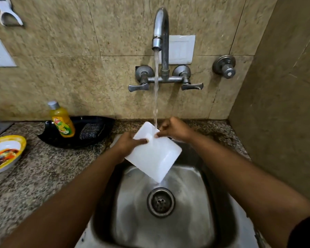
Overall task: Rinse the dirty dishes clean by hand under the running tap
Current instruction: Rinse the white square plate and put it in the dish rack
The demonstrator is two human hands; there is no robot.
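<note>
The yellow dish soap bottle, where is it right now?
In the head view the dish soap bottle stands left of the sink, on the black tray against the wall, beside the scrub pad.

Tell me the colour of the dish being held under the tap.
White: a plain square dish, seen in the head view, gripped by the left hand and right hand.

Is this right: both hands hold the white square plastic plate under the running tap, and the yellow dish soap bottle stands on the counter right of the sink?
One error: in the head view the yellow dish soap bottle stands left of the steel sink, on a black tray. The rest holds: left hand and right hand hold the white square plastic plate under the running tap.
</note>
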